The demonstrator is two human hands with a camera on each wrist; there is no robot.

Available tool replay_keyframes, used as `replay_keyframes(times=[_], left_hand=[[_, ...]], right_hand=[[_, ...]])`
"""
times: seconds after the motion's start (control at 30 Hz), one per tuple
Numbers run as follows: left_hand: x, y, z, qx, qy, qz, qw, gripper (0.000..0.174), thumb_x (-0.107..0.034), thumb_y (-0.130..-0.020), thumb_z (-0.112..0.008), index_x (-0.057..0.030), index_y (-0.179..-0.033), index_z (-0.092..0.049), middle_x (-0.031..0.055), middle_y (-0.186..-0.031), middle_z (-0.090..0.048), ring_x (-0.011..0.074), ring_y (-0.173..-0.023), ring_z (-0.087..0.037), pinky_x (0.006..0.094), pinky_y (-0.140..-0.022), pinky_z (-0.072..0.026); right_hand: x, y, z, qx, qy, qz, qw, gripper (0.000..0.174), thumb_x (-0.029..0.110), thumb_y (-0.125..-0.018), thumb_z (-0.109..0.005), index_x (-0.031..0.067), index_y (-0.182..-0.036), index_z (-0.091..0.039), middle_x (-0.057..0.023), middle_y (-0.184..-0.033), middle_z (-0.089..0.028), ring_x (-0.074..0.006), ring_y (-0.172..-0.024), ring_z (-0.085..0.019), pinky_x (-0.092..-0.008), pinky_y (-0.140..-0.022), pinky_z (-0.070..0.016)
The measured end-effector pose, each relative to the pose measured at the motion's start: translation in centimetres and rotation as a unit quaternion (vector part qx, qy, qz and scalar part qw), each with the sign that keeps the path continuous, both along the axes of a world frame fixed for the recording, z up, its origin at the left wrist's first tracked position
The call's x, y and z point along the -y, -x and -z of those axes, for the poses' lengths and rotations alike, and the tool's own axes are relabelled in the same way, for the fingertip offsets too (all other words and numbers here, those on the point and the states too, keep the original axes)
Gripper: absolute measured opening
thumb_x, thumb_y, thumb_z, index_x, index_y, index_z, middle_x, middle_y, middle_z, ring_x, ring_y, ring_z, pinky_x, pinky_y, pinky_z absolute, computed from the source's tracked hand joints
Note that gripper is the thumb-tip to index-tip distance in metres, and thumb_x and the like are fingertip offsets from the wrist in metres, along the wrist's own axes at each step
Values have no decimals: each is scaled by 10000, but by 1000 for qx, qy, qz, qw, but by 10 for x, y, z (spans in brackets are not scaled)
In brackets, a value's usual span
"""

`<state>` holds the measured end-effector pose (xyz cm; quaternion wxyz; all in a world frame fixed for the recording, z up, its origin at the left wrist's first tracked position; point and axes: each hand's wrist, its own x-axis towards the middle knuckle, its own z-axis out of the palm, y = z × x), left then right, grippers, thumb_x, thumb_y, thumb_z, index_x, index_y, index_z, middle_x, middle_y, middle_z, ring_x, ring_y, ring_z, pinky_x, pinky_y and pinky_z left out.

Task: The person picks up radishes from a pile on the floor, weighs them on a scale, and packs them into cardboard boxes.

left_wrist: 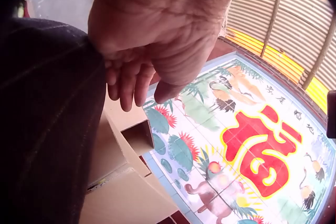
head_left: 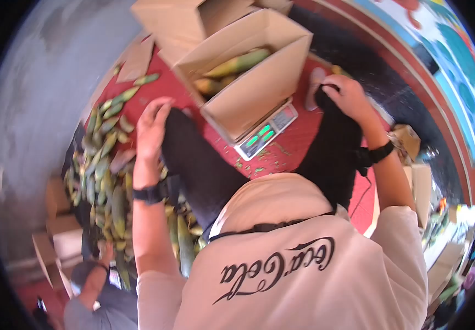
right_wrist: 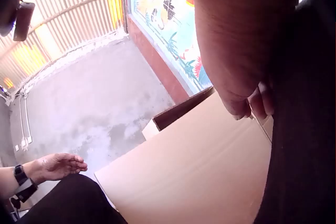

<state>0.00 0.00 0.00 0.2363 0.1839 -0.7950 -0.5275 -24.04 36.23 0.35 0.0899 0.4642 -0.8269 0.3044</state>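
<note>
My left hand lies at my left knee, holding nothing; its fingers hang loose in the left wrist view. Over on my right knee rests my right hand, fingers bent loosely over the dark trousers, also with nothing held. Between the knees a tall open cardboard box sits tilted in view on a digital scale with lit green digits. Several long green-and-yellow vegetables lie inside the box. In the right wrist view, the box wall stands close by, and part of the right hand is hidden by the trouser leg.
A heap of long green vegetables covers the floor on the left. More cardboard boxes stand behind the scale. Another person is at the lower left beside the heap. Scraps lie scattered on the red floor near the scale.
</note>
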Motion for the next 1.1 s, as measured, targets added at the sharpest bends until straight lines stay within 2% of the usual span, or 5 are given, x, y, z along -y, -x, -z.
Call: replay_keyframes(times=[0.2,0.37,0.5,0.87,1.1], left_hand=[[-13,25,-13,16,33,25,999,185,-115,-875,-493,-7,-996,-582,60,-988,-592,141,-964,-528,259,-873,-380],[-13,28,-15,37,41,42,998,182,-100,-881,-462,-7,-1006,-555,65,-1011,-577,147,-989,-506,269,-906,-348],[-10,33,-17,84,-12,35,996,202,-128,-889,-455,-17,-1026,-553,38,-1004,-565,133,-961,-493,261,-865,-364],[3,40,-11,99,-106,3,989,325,-250,-874,-515,-30,-1113,-510,80,-1081,-566,156,-983,-521,272,-834,-359],[22,64,26,99,-174,-39,979,423,-251,-882,-495,-28,-1227,-398,133,-1248,-433,208,-1102,-454,298,-887,-364]], right_hand=[[-61,-13,-38,30,144,134,980,139,138,-766,-565,22,-829,-608,-151,-819,-596,-316,-760,-586,-347,-679,-466],[-136,-5,28,47,111,253,960,158,182,-765,-552,37,-803,-599,-173,-777,-578,-344,-751,-572,-396,-657,-456],[-202,-38,115,143,-102,393,903,181,209,-757,-533,42,-791,-594,-204,-807,-578,-374,-765,-555,-451,-660,-438],[-360,-99,217,315,-137,619,707,231,214,-725,-552,45,-864,-625,-184,-864,-623,-341,-869,-584,-401,-774,-456],[-296,-65,222,286,-116,525,793,226,234,-730,-558,40,-839,-600,-209,-813,-604,-364,-819,-575,-418,-731,-454]])
